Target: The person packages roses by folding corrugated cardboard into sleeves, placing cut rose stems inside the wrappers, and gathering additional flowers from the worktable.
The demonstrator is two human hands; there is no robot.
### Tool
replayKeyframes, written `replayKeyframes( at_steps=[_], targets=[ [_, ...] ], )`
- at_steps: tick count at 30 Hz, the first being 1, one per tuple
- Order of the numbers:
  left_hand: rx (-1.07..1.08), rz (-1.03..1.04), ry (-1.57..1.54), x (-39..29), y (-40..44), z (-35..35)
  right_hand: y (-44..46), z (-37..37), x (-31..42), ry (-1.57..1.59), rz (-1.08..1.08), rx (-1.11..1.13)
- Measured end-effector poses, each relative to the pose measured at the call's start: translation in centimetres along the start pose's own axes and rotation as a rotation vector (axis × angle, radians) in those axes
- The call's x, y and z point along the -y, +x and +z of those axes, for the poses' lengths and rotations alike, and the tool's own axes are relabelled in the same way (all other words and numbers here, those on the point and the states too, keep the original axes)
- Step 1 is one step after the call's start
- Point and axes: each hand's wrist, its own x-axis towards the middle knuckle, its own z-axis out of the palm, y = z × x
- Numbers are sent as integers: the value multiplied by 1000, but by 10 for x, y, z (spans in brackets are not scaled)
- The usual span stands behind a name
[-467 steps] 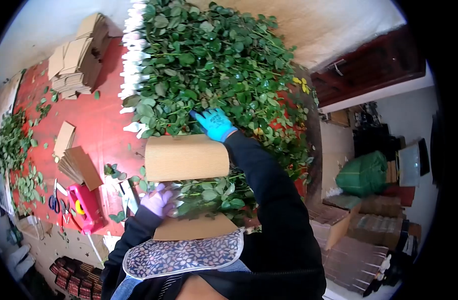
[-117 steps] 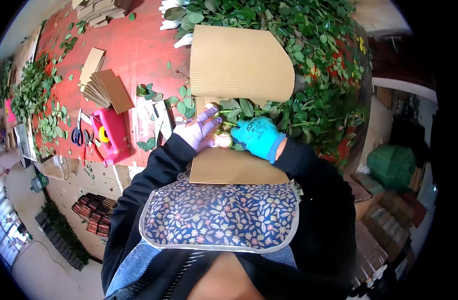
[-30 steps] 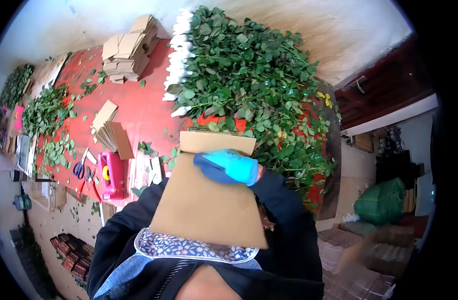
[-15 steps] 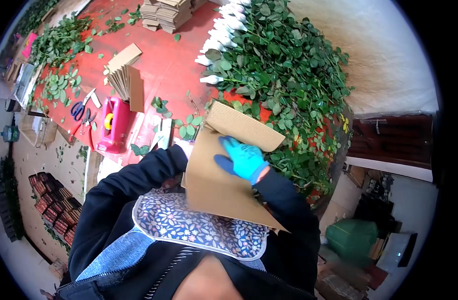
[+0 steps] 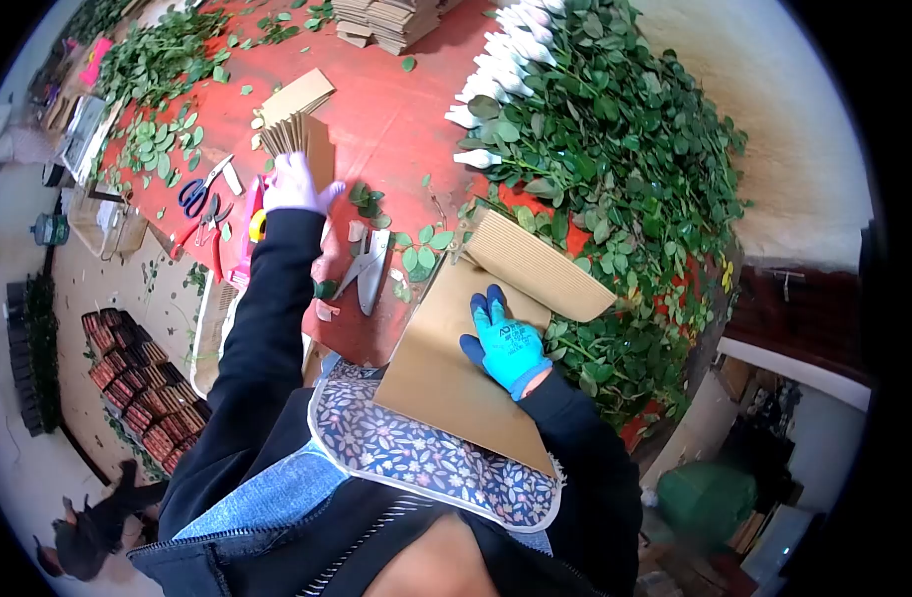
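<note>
My left hand (image 5: pixel 295 185), in a pale lilac glove, reaches over the red table to a bundle of folded cardboard pieces (image 5: pixel 315 147). Its fingers touch or overlap the near ends, and the thumb sticks out to the side. Partly under that hand is a pink tape dispenser (image 5: pixel 247 234) with a yellow roll. My right hand (image 5: pixel 510 343), in a blue glove, lies flat with fingers apart on a large brown cardboard sheet (image 5: pixel 456 373). A corrugated cardboard strip (image 5: pixel 538 264) crosses the sheet's far end. The sheet's near edge rests over my floral apron (image 5: pixel 396 433).
White-wrapped roses (image 5: pixel 506 65) with a thick mass of leafy stems (image 5: pixel 635 169) lie at the right. Scissors (image 5: pixel 371 274), dark-handled scissors (image 5: pixel 199 191) and red-handled pruners (image 5: pixel 207 227) lie at the left. Stacked cardboard (image 5: pixel 391 22) stands at the back.
My left hand has left the cardboard sheet and moved forward and left to the folded cardboard pieces. My right hand stays on the sheet. The view has shifted, so the table appears further right.
</note>
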Motion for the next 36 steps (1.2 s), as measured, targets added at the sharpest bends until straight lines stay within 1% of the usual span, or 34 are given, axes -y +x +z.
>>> replayKeyframes(
  at_steps=[1, 3, 5, 6, 7, 9, 13, 15, 17, 18, 19, 21, 22, 23, 24, 25, 26, 27, 28, 29, 30, 31, 32, 33, 35, 36],
  targets=[
    [15, -40, 97, 5, 14, 11, 0, 3, -1, 6, 3, -15],
    [110, -35, 156, 13, 30, 25, -2, 6, -6, -14, 0, -25],
    [192, -92, 189, 27, 49, 47, -2, 9, -7, 10, -36, -92],
    [170, -86, 163, 22, 46, 35, -1, 2, -3, 34, -3, -33],
    [258, -90, 190, 18, 48, 21, -2, -1, -3, 34, -8, -29],
    [347, -73, 221, 24, 52, 16, -1, -4, -1, 49, -3, -40],
    [417, -34, 168, 32, 45, 0, -1, -7, 0, 56, 18, -1],
    [410, -101, 112, 41, 43, 1, -1, -4, -2, 70, -1, -29],
    [207, 22, -94, 54, 33, -2, -2, -4, -2, 63, -30, -109],
    [180, 41, -230, 57, 30, -4, -1, -4, -1, 24, -20, -99],
    [323, 52, -292, 51, 26, -19, -1, -4, 0, -16, -14, -88],
    [461, 229, -1229, 15, -4, -30, -2, -7, 3, -28, -22, -82],
    [620, 294, -1253, -7, -27, -34, -2, -15, 7, -26, 7, -51],
    [772, 364, -1272, -28, -48, -39, -2, -20, 9, -27, 32, -25],
    [751, 494, -1046, -42, -77, -20, -2, -12, 5, 28, -17, -113],
    [788, 537, -1103, -65, -105, -12, 1, -9, 1, 12, -36, -112],
    [957, 317, -1079, -84, -123, -8, 4, -7, -1, -78, -4, 111],
    [1121, 91, -1051, -95, -134, -1, 2, -7, -5, -126, -6, 166],
    [1042, 118, -1029, -96, -141, 24, 0, -8, -8, -173, -11, 221],
    [965, 143, -1005, -96, -146, 46, -3, -10, -13, -191, -23, 221],
    [905, 205, -942, -97, -146, 48, -4, -14, -20, 12, -122, -2],
    [890, 201, -951, -98, -145, 48, -5, -18, -24, 219, -221, -224],
    [846, 251, -866, -99, -148, 49, -8, -20, -27, 270, -229, -276],
    [802, 297, -778, -100, -149, 47, -13, -24, -28, 261, -241, -273],
    [818, 284, -782, -100, -147, 45, -21, -31, -25, 38, -72, -170],
    [821, 302, -752, -101, -146, 42, -18, -49, -15, 82, -53, -66]
  ],
)
